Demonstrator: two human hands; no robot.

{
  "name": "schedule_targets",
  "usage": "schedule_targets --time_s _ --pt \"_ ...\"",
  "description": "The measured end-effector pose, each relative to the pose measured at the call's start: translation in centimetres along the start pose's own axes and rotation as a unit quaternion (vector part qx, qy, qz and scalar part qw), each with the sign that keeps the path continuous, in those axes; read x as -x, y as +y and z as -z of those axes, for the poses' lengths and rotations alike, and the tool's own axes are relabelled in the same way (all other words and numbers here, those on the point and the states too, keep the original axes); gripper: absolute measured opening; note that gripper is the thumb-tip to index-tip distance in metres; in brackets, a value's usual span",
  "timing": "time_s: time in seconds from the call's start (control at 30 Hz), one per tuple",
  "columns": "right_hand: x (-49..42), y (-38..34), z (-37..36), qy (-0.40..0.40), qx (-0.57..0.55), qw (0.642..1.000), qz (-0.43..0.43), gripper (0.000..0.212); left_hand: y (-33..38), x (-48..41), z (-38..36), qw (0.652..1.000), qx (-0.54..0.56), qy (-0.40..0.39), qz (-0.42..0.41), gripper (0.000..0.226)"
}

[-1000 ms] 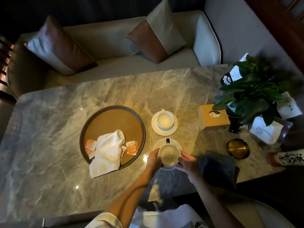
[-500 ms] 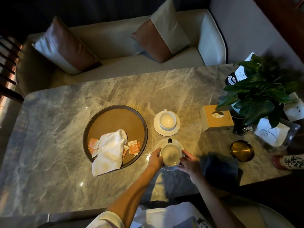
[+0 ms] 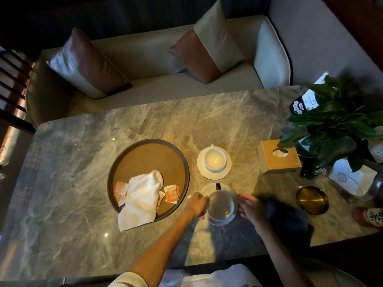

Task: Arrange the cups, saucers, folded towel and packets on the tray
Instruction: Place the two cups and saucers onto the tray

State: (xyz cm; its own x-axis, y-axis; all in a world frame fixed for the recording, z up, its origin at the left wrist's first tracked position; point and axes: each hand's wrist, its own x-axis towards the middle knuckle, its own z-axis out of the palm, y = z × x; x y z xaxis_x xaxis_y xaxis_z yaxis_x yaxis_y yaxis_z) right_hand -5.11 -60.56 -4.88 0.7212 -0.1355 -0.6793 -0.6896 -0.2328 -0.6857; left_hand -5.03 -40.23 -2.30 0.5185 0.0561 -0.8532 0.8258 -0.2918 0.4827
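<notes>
Gripping the near cup (image 3: 220, 206) on its saucer (image 3: 207, 188), left hand (image 3: 196, 205) and right hand (image 3: 249, 206) are curling round its sides, just beside the tray (image 3: 113, 168). Pretty sure the next move is calling for a level lift over the rim, staying off the towel (image 3: 141, 197).

Right packet (image 3: 172, 193): a line of small print ran along its white top band, above the orange field; too small to read.
Left packets (image 3: 120, 190): white labels carried print; illegible.
Red container (image 3: 367, 216): bold black brush characters stood on a white band, cut off by the frame edge; they could not be made out.
Dark item (image 3: 298, 105) behind the plant (image 3: 335, 121): white marks and a white printed card; blurred, unreadable.
White paper (image 3: 348, 177) under the leaves: a faint circular emblem, no legible words.
</notes>
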Motion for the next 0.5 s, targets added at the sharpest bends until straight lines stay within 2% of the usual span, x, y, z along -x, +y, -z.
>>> schedule_targets --time_s 0.1,0.2,0.3,0.5 --pt "-2.7 -2.3 0.6 0.037 0.035 0.999 0.006 0.025 1.5 -1.7 1.4 0.997 0.011 0.07 -0.026 0.022" --pt "-5.6 -5.2 0.4 0.049 0.055 0.995 0.061 0.025 3.1 -3.9 3.0 0.992 -0.009 0.119 -0.046 0.025" --pt "-8.3 -7.5 -0.6 0.046 0.078 0.993 0.077 0.027 4.8 -5.9 3.8 0.991 -0.011 0.129 -0.042 0.03" --pt "-12.5 -9.0 -3.1 0.044 0.102 0.993 0.028 0.038 6.5 -9.0 4.6 0.988 -0.051 0.137 -0.044 0.028"
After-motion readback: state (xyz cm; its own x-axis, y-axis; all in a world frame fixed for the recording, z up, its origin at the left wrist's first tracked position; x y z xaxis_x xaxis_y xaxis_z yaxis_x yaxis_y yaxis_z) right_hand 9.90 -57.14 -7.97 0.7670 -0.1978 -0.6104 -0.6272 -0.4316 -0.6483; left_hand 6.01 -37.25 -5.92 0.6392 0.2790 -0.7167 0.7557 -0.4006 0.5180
